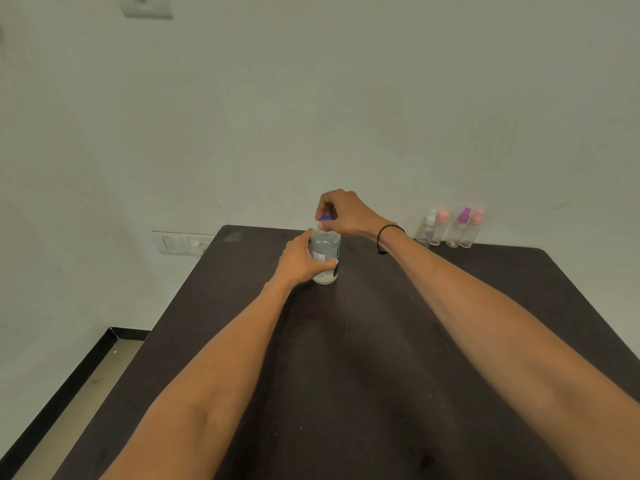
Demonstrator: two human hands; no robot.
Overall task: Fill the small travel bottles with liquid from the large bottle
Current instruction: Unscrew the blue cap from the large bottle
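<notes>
The left hand (300, 259) wraps around the body of the large bottle (325, 256), fingers curled round its left side and the thumb across the front, while the right hand (341, 213) comes down from above with its fingertips pinched closed on the blue cap (326, 219). A thin black band (387, 234) circles the right wrist. The large bottle stands upright on the table, toward the far middle, and is clear with a pale label; a clear liquid fills it nearly to the shoulder. Well apart from it, at the far right edge by the wall, four small travel bottles (449, 228) stand upright in a close row: one with a white top, two with pink tops and one with a purple top. They are transparent, and whether anything is in them cannot be told. The table (363, 358) is dark brown and matte, with a few faint scuffs. Behind it rises a plain pale wall (311, 98) with a switch plate (185, 242) low on the left and another fitting high up at the far left. A strip of light floor (79, 386) with a black skirting runs along the near left.
</notes>
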